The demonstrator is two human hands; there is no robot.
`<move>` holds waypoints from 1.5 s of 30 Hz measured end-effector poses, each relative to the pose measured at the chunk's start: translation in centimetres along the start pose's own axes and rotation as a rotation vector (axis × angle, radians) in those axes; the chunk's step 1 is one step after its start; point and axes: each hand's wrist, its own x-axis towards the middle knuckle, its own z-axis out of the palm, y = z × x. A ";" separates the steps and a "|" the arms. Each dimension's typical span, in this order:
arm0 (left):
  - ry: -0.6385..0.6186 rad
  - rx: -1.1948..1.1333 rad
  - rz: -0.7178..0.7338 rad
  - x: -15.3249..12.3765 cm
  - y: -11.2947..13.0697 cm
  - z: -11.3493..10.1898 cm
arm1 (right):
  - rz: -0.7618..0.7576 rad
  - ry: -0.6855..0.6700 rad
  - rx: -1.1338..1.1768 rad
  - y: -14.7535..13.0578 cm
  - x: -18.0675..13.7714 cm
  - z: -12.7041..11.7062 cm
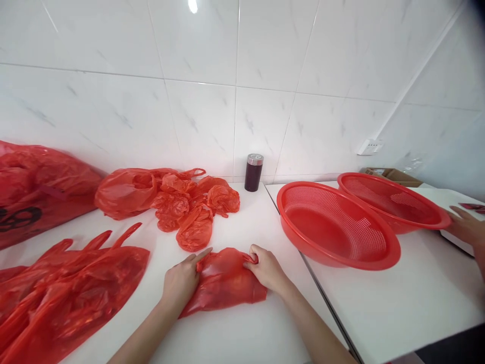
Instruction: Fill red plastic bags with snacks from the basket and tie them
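A red plastic bag [223, 283] lies flat on the white table [246, 333] in front of me. My left hand [184, 280] rests on its left edge, fingers bent and pressing on the plastic, index finger stretched out. My right hand [267, 268] pinches the bag's upper right corner in closed fingers. Just beyond the bag is a heap of several knotted red bags [189, 207].
A flat pile of red bags [64, 293] lies at the left, with a large full red bag [38, 187] behind it. A dark cylindrical jar [253, 172] stands by the tiled wall. Two red colander baskets [337, 225] sit on the right table, where another person's hand [468, 227] rests.
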 end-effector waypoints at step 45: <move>0.000 -0.613 0.113 -3.9 0.6 -8.2 | -0.058 0.247 0.937 -0.5 -1.6 -2.7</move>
